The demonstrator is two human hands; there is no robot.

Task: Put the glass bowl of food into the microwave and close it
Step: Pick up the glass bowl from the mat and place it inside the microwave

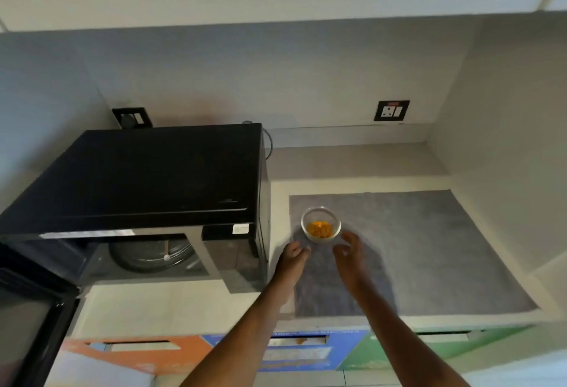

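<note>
A small glass bowl (pixel 321 224) with orange food in it stands on a grey mat (pixel 429 242) on the counter. My left hand (pixel 293 259) is just below and left of the bowl, fingers apart, not touching it. My right hand (pixel 349 248) is at the bowl's lower right, fingers spread, a short gap from the glass. A black microwave (pixel 147 178) stands to the left of the mat. Its door (pixel 27 310) is swung open to the lower left, and the glass turntable (pixel 153 256) shows inside.
The counter (pixel 184 300) ends in a front edge below my arms. Walls close in behind and on the right, with a power socket (pixel 391 110) on the back wall. Orange, blue and green bin fronts (pixel 300 353) sit under the counter.
</note>
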